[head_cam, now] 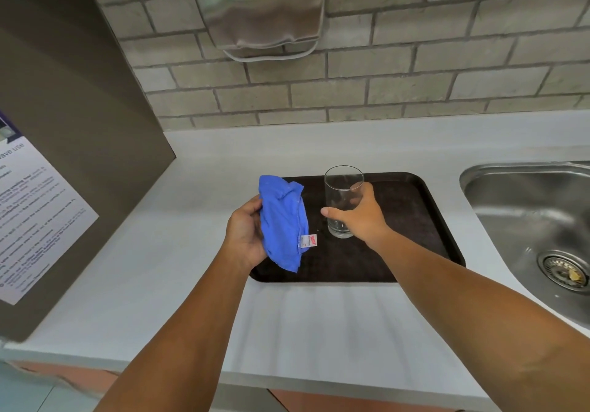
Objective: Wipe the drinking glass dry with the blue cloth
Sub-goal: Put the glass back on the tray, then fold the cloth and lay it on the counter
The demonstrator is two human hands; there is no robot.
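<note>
1. We note the glass (343, 200) upright over the tray (415, 220), gripped low by the right hand (360, 216), fingers curled round its wall.
2. Left of the glass, apart from it, the left hand (245, 232) pinches the blue cloth (282, 223), which hangs folded.
3. Risk, we judge: a wet wall could slip through that one-handed hold; cloth pushed in hard may twist the glass loose onto the tray.
4. Count: one glass, one cloth, one tray, one sink (526, 207) right of the glass.
</note>
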